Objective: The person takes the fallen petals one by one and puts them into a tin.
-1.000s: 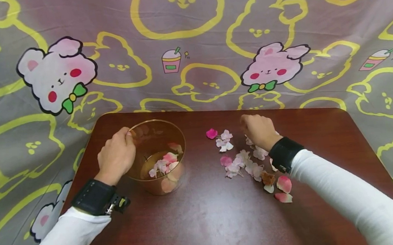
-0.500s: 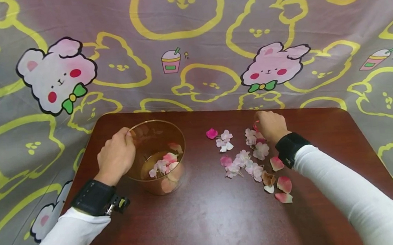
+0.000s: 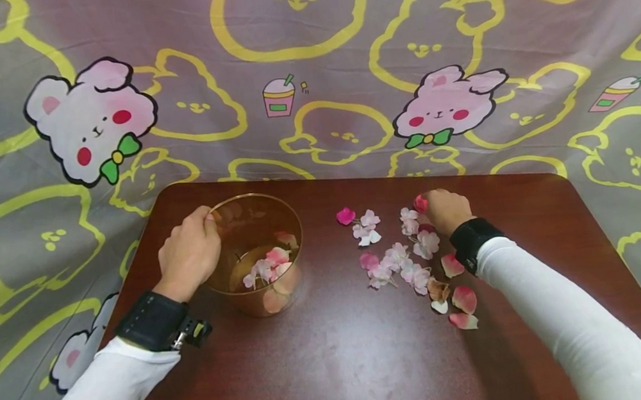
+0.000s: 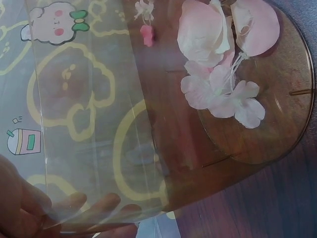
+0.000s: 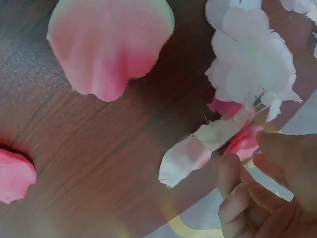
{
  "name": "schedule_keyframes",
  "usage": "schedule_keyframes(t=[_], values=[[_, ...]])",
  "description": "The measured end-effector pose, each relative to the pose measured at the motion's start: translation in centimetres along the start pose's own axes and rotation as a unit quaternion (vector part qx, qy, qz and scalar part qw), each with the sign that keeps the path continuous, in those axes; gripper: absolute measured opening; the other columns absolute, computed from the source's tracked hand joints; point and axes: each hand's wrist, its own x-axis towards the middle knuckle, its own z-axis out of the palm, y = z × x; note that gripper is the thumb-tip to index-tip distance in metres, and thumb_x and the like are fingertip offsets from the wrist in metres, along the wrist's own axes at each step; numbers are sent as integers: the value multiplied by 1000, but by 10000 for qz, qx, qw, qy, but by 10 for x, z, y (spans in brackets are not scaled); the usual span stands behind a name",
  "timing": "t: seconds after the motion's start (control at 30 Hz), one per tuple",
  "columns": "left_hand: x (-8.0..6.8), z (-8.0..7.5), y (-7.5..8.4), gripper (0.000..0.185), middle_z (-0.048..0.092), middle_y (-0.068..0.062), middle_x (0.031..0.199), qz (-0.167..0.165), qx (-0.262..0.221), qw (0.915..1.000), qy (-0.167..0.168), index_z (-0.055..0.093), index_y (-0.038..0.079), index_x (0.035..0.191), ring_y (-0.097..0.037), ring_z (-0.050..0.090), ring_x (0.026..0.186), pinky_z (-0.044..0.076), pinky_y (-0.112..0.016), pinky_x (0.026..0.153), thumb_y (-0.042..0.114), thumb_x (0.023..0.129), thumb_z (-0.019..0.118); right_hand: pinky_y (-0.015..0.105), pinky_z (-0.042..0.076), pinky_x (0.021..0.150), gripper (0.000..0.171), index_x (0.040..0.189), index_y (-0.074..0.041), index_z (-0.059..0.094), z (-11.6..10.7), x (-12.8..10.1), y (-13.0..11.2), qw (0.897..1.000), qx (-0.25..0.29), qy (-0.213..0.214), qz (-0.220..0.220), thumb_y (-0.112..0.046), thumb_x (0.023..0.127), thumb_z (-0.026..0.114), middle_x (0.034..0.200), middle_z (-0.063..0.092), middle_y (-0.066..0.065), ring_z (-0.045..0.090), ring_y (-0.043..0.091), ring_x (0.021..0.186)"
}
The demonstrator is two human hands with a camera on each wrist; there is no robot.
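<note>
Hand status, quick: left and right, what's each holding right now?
Left hand: closed, holding the see-through amber container.
Right hand: closed, pinching a pinkish-red petal at its fingertips.

A dark red-brown, wood-grained table (image 3: pixel 291 376) with rounded far corners and a shiny top stands before a creased greyish cloth (image 3: pixel 331 73) printed with yellow animal outlines (image 3: pixel 295 53), rabbit heads (image 3: pixel 92 119) wearing green bows, and pink drink cups (image 3: pixel 278 98).

Sleeves (image 3: pixel 569 314): white, long | wristbands (image 3: pixel 152 322): black, broad | left wristband's fitting (image 3: pixel 199 333): small, black, silvery pin
</note>
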Motion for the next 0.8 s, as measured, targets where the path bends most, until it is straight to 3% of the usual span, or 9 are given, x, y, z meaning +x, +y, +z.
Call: schedule_keyframes(t=[0.27,0.5,0.8], values=[[0,0,1,46,64,-28,126,27,-2,10000,-5,50,10,141,-53,64,107,46,-62,74,30,110,24,58,55,78,22,94,2,70,6,-1,1,9999,-131,-101,-12,-20,94,68,101,73,25,70,44,93],[-1,-1,1,46,63,-29,127,32,-4,10000,15,50,8,141,-54,63,109,46,-63,75,30,110,25,58,56,73,15,92,-4,73,14,-1,4,9997,-91,-20,-204,-18,89,73,93,75,22,71,42,85],[0,-1,0,47,62,-29,130,21,-2,10000,5,50,9,143,-54,63,110,46,-64,76,30,110,25,58,57,78,12,96,-2,75,16,-3,3,9994,-184,9,-294,-10,87,73,95,75,23,72,42,88]])
